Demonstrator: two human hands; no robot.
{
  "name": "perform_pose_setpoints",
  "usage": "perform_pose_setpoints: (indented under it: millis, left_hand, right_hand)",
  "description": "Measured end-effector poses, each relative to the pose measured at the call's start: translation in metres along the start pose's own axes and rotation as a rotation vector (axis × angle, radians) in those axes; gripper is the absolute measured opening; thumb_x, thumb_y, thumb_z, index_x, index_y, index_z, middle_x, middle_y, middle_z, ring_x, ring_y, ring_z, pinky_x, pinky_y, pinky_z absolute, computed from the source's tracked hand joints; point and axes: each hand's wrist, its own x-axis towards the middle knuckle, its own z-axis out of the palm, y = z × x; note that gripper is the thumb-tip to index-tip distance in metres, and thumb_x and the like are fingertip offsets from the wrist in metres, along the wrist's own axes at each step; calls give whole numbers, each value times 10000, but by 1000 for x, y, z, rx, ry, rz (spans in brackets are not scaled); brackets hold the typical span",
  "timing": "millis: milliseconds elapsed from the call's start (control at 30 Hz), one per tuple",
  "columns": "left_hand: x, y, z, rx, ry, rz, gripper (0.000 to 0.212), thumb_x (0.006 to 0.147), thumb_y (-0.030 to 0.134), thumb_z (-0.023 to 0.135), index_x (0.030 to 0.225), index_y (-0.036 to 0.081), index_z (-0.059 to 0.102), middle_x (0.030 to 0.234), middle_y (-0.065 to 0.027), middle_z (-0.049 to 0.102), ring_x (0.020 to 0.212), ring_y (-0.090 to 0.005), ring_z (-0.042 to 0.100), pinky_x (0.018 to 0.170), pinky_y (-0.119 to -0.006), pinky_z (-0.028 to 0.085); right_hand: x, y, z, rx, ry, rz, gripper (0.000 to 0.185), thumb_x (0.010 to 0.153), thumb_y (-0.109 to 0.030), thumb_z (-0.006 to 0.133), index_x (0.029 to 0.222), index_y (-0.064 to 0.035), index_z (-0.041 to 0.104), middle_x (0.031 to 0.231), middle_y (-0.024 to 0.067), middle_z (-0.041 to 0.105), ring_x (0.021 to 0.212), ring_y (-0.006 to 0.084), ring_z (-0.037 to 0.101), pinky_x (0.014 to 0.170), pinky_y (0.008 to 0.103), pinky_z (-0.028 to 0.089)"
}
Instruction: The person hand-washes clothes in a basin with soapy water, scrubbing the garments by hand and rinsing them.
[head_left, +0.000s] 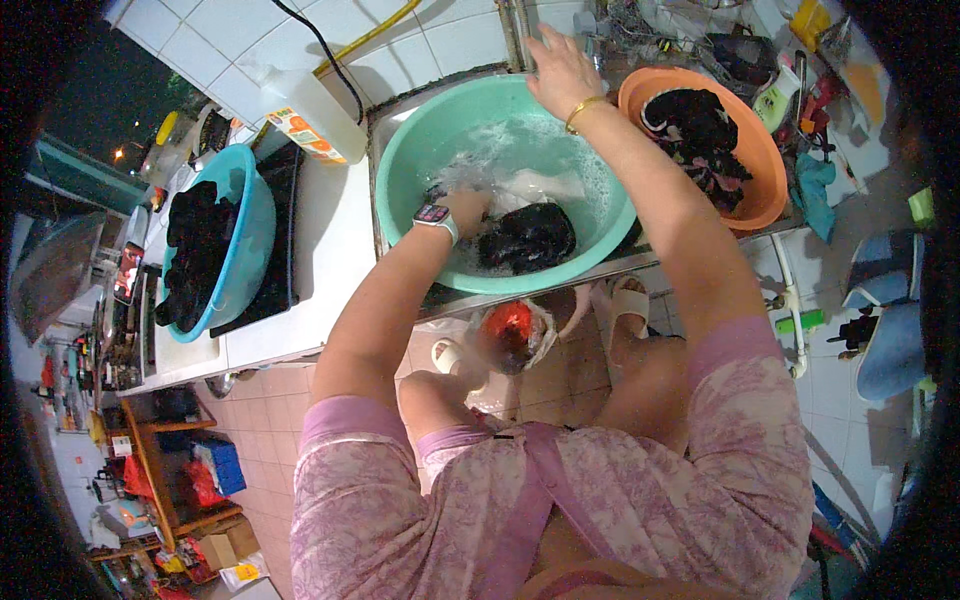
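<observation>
A large mint-green basin of sudsy water sits in the sink in front of me. Inside it, a dark wet cloth bulges above the surface near the front, and a pale cloth lies behind it. My left hand, with a watch on its wrist, is partly under the water beside the dark cloth; its fingers are hidden. Over the basin's back right rim, my right hand is raised with fingers spread and nothing in it. It is close to a metal tap, though contact cannot be made out.
An orange basin with dark garments stands to the right. Left on the counter are a blue basin holding black clothes and a large labelled jug. Under the sink, a lined bin stands between my feet. Slippers hang at the right wall.
</observation>
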Motion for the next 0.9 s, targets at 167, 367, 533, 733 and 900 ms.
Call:
perform_pose_setpoints:
  millis: [167,367,533,733,900]
  left_hand:
    - [-7,10,-7,162,-30,-124,487,630,210,616,1089,159,462,1131,-138,429,1051,-332,397,840,-439,367]
    - [-4,15,-14,-2,128,-338,679,608,424,607,1198,193,361,1268,-173,244,1124,-377,304,875,-476,322]
    - [-1,-2,-16,120,7,-305,701,615,432,613,1195,140,347,1242,-259,232,1052,-458,349,857,-437,355]
    - [21,-18,-5,60,114,-527,604,665,390,585,1133,57,396,1077,-244,444,931,-337,494,814,-384,395]
    - [47,-25,-16,-1436,-86,-172,629,780,523,338,1097,-14,426,1042,-103,520,929,-229,497,834,-360,370]
  right_hand:
    - [6,-1,-14,-129,-415,161,271,710,-258,524,909,-80,568,948,113,530,924,262,482,738,362,430]
    - [-35,-38,-5,74,-476,-47,303,737,-315,498,934,-90,543,957,157,518,861,292,509,752,377,415]
    - [-81,-45,46,161,-933,-129,374,691,-340,549,935,-57,565,918,167,550,844,296,535,713,366,434]
    - [-61,-5,95,-29,-1293,211,426,619,-370,596,861,-21,604,811,144,597,703,246,577,619,340,452]
    - [-63,-46,85,482,-1058,360,337,626,-309,553,788,-18,606,851,182,578,744,284,570,638,365,441]
